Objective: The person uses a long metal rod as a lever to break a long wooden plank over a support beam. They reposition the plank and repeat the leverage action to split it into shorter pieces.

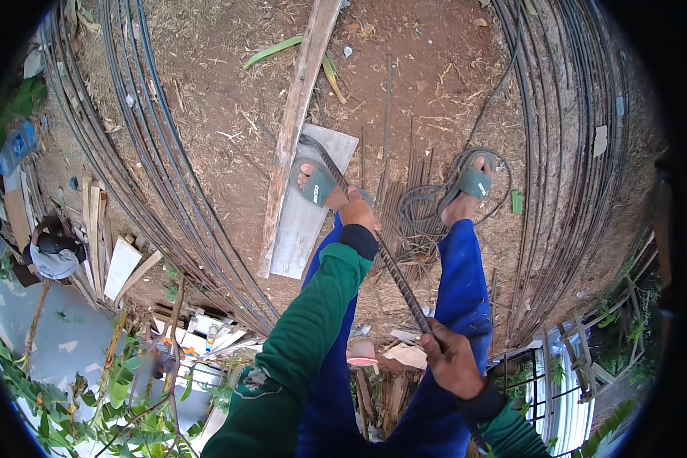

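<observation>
A long ribbed steel rebar (401, 278) runs slantwise from the grey board between my feet and past my right forearm. My left hand (359, 211) is closed round its upper part, just beside my left sandal (313, 183). Lower down, my right hand (454, 359) grips the same bar in front of my blue trousers. The bar's far end curves close to the left sandal, over the grey board (298, 244). A long wooden plank (298, 107) lies along that board.
Long rebars lie bundled at left (156, 145) and right (580, 153). Near my right sandal (475, 183), a dark loose coil (420, 206) lies over thin rods (391, 221). A pink container (361, 353) stands behind my legs. Another person (55, 256) is at far left beside boards (122, 267).
</observation>
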Action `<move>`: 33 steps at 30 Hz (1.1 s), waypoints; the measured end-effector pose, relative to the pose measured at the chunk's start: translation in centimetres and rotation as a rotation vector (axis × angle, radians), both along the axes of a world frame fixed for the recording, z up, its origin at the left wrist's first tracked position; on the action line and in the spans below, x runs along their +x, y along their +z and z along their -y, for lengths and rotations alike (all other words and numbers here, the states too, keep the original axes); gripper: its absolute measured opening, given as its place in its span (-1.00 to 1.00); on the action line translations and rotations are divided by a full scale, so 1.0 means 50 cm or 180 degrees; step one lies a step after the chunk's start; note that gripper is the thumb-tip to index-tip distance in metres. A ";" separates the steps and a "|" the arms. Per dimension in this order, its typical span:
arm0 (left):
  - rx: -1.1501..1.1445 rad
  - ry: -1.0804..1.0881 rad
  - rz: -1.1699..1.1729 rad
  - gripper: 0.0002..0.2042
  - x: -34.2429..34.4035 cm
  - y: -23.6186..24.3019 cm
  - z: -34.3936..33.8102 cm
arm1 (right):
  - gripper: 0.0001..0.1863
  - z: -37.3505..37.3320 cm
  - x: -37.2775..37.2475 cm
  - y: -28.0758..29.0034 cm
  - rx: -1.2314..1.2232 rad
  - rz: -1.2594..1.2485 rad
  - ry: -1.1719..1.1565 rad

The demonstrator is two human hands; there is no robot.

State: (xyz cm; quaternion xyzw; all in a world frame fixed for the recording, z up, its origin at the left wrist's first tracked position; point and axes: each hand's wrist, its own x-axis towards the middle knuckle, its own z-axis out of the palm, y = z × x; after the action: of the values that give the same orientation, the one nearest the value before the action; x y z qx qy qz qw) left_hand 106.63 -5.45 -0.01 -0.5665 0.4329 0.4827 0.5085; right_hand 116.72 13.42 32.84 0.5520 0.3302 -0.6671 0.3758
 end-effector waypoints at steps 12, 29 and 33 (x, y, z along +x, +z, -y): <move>-0.0756 -0.0664 -0.0492 -0.40 0.058 -0.053 -0.106 | -0.58 -0.158 0.045 -0.120 0.0332 -0.0098 0.1042; -0.2432 -0.1508 -0.0703 -0.33 0.025 -0.055 -0.283 | -0.55 -0.249 0.102 -0.235 0.0569 -0.0481 0.1467; -0.2458 -0.1476 -0.0707 -0.31 0.050 -0.085 -0.286 | -0.56 -0.269 0.141 -0.285 0.0435 -0.0553 0.1287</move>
State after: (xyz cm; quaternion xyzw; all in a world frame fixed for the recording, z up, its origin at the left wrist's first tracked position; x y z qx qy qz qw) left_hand 109.16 8.83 -4.26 -0.5475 0.7481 0.2175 0.3054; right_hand 123.76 26.88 18.58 0.4393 0.5096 -0.5993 0.4338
